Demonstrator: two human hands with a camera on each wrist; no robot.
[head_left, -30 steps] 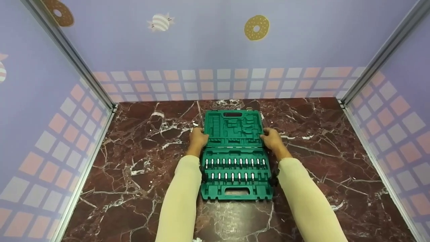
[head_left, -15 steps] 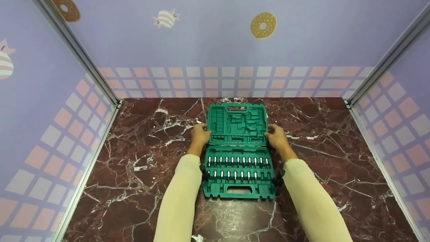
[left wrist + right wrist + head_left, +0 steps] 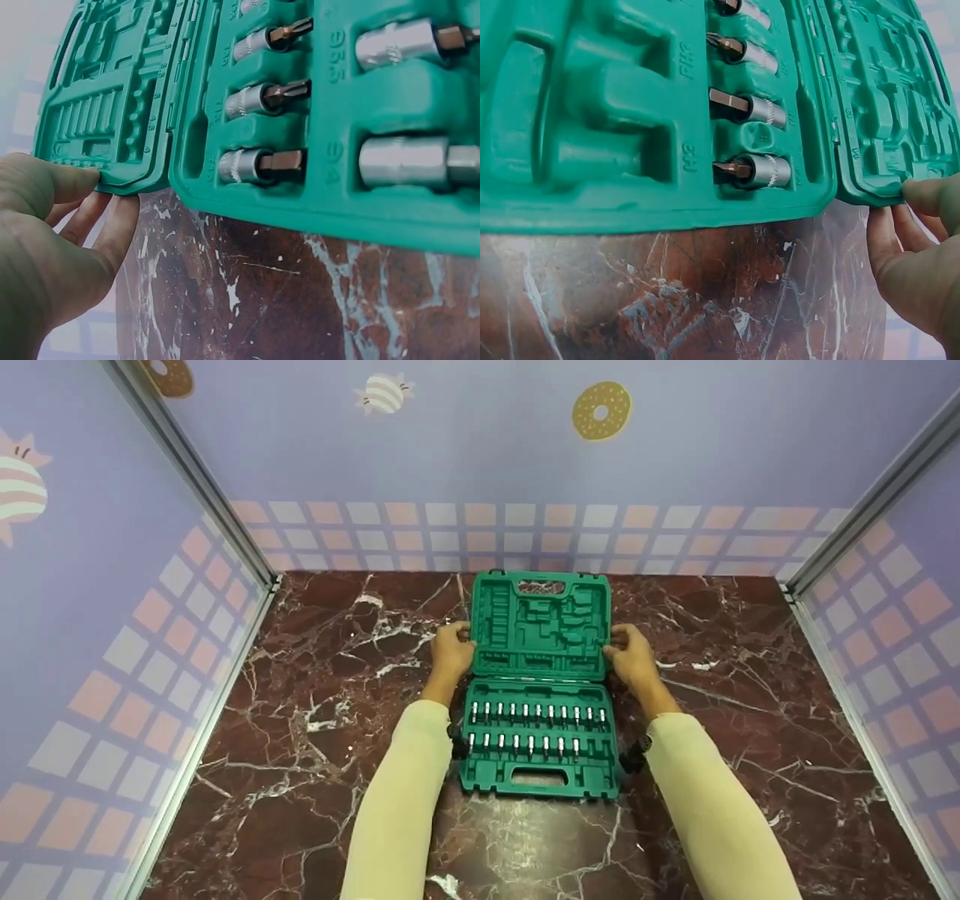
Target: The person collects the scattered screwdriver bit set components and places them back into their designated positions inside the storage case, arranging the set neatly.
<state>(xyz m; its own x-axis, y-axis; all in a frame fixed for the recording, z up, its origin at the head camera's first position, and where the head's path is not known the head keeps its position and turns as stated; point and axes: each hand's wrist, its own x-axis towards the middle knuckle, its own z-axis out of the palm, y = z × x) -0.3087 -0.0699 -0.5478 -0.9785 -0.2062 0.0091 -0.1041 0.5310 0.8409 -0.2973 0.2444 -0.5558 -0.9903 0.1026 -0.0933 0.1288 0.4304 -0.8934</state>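
Note:
A green socket-bit case [image 3: 540, 780] lies spread open on the marble-patterned surface, its base toward me and its lid [image 3: 501, 615] on the far side, tilted up at the hinge. Two rows of silver bit sockets [image 3: 405, 161] sit in the base; vacant slots [image 3: 630, 154] show at its right end. My left hand [image 3: 452, 651] pinches the lid's left edge, thumb on the inside and fingers behind. On the opposite edge my right hand [image 3: 632, 658] pinches the lid the same way, thumb [image 3: 930, 193] on the inner rim.
The dark red marbled surface [image 3: 337, 765] extends around the case. A lilac back wall [image 3: 480, 450] stands close behind the lid, and side walls [image 3: 82, 645] enclose left and right. Dark wrist cameras [image 3: 636, 750] sit beside the base.
The lid has tilted further upward at its hinge, its far edge rising, with both hands still pinching its sides. The head view has shifted slightly.

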